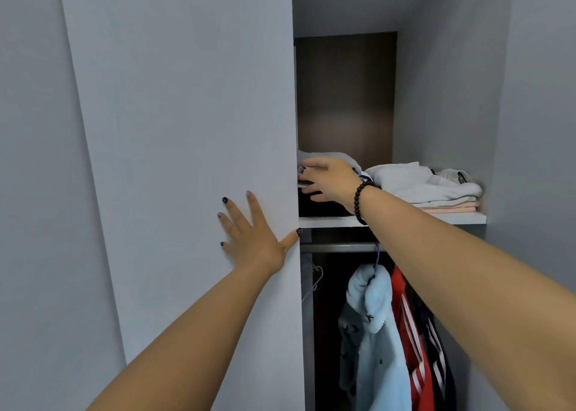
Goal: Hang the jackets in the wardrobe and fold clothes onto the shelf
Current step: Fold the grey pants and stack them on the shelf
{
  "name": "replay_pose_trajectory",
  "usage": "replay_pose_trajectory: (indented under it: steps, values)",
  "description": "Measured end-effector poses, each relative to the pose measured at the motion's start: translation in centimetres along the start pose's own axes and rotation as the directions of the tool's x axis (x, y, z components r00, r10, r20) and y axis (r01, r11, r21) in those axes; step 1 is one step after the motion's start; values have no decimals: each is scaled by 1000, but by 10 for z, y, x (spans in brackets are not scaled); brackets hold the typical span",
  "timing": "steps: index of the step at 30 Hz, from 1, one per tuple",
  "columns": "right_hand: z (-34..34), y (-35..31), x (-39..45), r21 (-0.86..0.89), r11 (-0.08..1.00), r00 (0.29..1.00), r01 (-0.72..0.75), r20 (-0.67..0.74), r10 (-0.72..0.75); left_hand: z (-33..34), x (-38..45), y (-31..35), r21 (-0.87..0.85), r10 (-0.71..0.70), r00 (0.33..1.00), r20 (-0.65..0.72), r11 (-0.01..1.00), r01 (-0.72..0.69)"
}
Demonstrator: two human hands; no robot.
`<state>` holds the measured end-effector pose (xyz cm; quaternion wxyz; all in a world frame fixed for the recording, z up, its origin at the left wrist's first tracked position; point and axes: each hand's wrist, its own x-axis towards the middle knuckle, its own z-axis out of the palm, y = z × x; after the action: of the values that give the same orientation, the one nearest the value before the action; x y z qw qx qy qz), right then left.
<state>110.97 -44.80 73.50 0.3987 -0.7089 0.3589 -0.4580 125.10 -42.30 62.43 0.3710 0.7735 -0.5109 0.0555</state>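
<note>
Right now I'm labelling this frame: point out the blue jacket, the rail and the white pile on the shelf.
blue jacket point(378, 342): head view, on its front panel.
rail point(339, 248): head view, on the bare bar left of the hanger hook.
white pile point(417, 183): head view, on the top folded garment.

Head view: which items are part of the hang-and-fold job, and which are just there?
Job:
right hand on the left clothes stack
folded white and pink pile
shelf
rail
light blue jacket
red striped jacket

Just there:
left hand flat on the wardrobe door
bead bracelet
empty hanger
</note>
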Motion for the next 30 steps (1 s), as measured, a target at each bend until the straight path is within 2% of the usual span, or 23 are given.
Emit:
replay_pose_trajectory:
  steps: [3, 5, 9, 13, 18, 21, 24, 26, 30]
  values:
    - [-17, -5, -26, -74, 997, 998, -6, -55, 2, 6, -28, 4, -86, -42, 991, 126, 995, 53]
    - [-28, -7, -45, -246, 969, 995, 16, -94, -40, 15, -50, 13, -106, -7, 981, 196, 994, 28]
    - [-52, -9, -88, -485, 873, 977, 56, -153, -148, 26, -93, 49, -139, 176, 947, 268, 980, -142]
    - [-81, -18, -130, -666, 746, 963, 13, -191, -188, 26, -149, 95, -248, 380, 865, 327, 918, -309]
    - [-127, -45, -176, -750, 660, 932, -39, -266, -248, 21, -224, 146, -301, 613, 740, 278, 787, -539]
    - [-153, -66, -201, -811, 583, 911, -49, -276, -307, 18, -267, 170, -458, 708, 639, 302, 695, -554]
    - [-176, -88, -229, -861, 507, 891, -42, -262, -372, 15, -301, 193, -570, 780, 570, 258, 599, -562]
    - [-189, -103, -250, -902, 432, 881, -21, -221, -418, 13, -321, 209, -591, 816, 548, 185, 538, -601]
    - [-219, -119, -299, -986, 162, 870, 34, -50, -490, 15, -365, 240, -631, 829, 556, 49, 458, -627]
